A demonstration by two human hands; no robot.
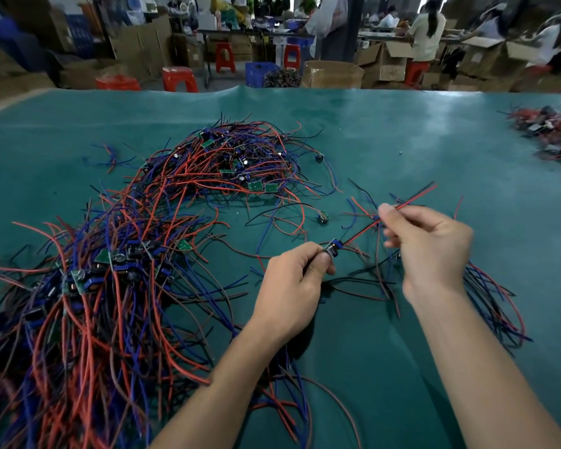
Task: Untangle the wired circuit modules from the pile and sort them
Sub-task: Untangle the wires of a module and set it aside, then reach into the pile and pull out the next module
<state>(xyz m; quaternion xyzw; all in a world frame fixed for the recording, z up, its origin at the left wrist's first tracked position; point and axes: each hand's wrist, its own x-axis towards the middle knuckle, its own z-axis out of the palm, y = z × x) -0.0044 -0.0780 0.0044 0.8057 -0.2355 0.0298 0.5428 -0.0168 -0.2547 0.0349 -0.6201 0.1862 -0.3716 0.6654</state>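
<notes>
Currently the left hand (289, 283) pinches a small circuit module (332, 248) at its fingertips. Its red wire (402, 207) runs up and right, taut, into the pinch of the right hand (431, 251). Left of both lies the tangled pile (136, 254) (red, blue, black leads) on a green table mat (402, 140). Cardboard boxes (386, 63) and red stools (178, 79) stand beyond.

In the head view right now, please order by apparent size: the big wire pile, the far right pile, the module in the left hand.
1. big wire pile
2. far right pile, farther away, cut by the frame
3. module
</notes>
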